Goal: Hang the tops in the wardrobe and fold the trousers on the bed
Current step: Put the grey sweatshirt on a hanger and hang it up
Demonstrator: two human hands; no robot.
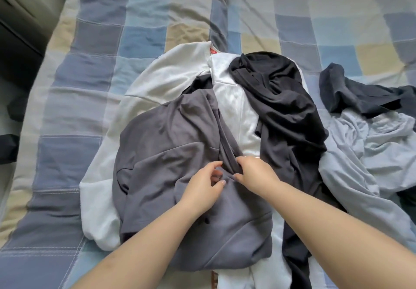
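progress: barely begun, nothing seen hung or folded | left hand (203, 184) loosely curled on grey garment (171, 135), grip unclear | right hand (253, 171) pinches its fold | black garment (281, 99), pale heap (369, 135) right of hands

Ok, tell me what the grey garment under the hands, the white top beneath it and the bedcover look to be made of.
Grey garment: thin matte knit, probably jersey; it drapes in soft folds where the right hand pinches it.
White top: thicker knit, likely cotton fleece, with a ribbed collar and a shinier lining.
Bedcover: woven checked cloth, probably cotton, matte, with stitched lines and fine creases.
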